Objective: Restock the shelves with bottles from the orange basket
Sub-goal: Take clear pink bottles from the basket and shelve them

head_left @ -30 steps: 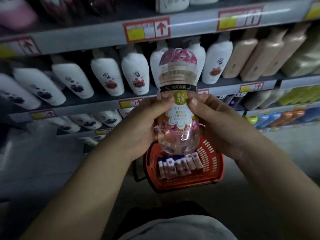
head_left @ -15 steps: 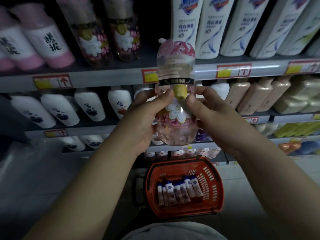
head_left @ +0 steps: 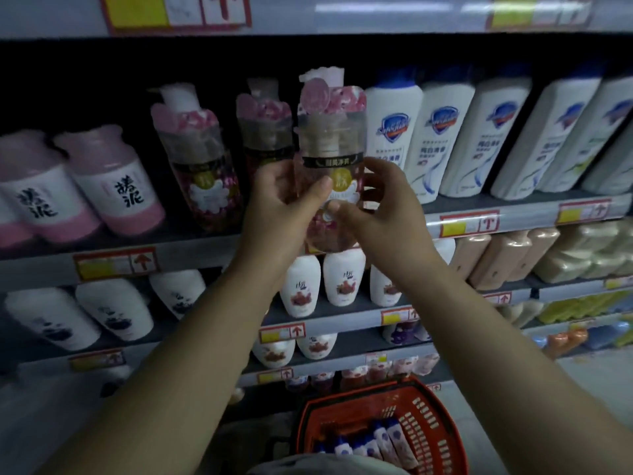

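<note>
Bottle [head_left: 330, 159] upright, off the shelf [head_left: 205, 248], just right of two matching bottles [head_left: 202, 173], likely bound for the slot beside them. Left hand [head_left: 281, 214] fingers wrap its body; right hand [head_left: 387, 214] fingers hold the label side, probably squaring it. Basket [head_left: 435, 416] below.

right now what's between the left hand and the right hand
The clear floral bottle: the left hand and the right hand hold it from either side, as the head view shows.
</note>
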